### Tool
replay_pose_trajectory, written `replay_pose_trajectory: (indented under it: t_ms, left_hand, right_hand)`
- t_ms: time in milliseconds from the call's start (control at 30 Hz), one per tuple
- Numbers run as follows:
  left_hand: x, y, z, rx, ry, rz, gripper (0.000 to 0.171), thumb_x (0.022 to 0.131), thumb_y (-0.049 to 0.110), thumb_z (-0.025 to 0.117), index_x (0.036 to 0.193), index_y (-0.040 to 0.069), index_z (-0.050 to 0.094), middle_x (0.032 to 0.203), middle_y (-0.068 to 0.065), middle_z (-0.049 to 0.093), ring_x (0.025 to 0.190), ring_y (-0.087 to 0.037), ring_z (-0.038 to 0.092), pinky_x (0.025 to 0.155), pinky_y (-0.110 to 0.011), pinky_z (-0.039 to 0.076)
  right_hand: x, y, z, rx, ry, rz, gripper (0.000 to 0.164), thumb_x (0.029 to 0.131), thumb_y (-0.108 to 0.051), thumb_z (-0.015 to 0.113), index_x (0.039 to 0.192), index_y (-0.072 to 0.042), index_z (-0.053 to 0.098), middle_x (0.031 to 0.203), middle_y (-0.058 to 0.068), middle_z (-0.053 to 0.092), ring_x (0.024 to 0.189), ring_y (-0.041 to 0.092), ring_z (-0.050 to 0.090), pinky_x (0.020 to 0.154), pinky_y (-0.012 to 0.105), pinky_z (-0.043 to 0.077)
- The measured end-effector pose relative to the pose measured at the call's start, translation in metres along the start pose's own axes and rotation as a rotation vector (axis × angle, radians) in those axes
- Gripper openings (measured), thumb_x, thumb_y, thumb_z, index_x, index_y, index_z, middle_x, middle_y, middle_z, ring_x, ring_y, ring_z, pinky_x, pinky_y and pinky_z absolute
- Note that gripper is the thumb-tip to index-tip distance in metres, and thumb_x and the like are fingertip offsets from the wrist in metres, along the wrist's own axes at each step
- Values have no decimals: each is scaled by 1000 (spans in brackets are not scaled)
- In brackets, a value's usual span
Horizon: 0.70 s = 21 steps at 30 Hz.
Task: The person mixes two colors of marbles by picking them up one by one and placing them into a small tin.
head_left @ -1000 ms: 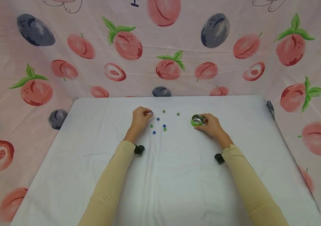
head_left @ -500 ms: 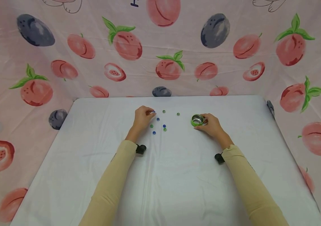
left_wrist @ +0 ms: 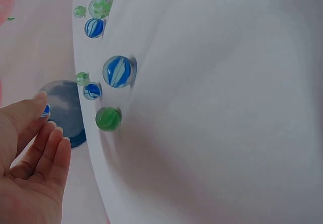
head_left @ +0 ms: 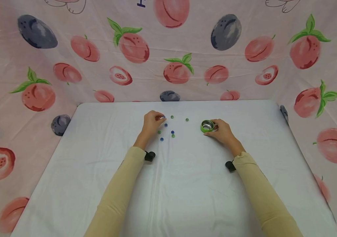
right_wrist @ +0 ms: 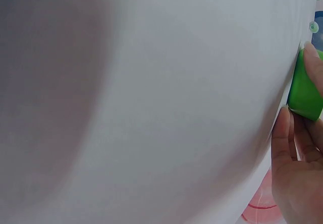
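My left hand pinches a blue marble between thumb and index finger, above the far part of the table. Around it lie loose glass marbles: a blue one and a green one show large in the left wrist view. To the right, my right hand grips a small round cup, green outside with a shiny metal inside, thumb on its near side and fingers behind. The cup stands upright on the table; its green wall also shows in the right wrist view.
A white cloth covers the table. One green marble lies between the left hand and the cup, another just right of the left fingertips. Behind the table hangs a pink fruit-print curtain.
My left hand has shifted slightly to the right, carrying the pinched blue marble toward the green marble at the back. The right hand and the cup have stayed put.
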<state>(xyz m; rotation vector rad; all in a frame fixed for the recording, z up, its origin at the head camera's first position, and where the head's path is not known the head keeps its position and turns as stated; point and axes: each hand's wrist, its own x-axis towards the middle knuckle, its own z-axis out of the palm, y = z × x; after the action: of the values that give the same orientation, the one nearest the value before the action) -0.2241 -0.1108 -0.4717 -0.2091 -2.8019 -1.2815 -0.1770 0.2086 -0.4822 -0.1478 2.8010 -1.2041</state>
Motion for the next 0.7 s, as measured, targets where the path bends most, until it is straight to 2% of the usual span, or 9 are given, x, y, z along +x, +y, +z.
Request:
replay_pose_trajectory:
  t_ms: [700]
  left_hand:
    - [2, 15, 14, -12, -8, 69, 24, 100, 10, 74, 119, -5, 76, 113, -20, 69, 103, -32, 62, 92, -41, 54]
  right_hand:
    - [-2, 0, 1, 2, 4, 4, 64, 90, -11, 85, 143, 11, 55, 129, 28, 60, 117, 40, 57, 101, 52, 50]
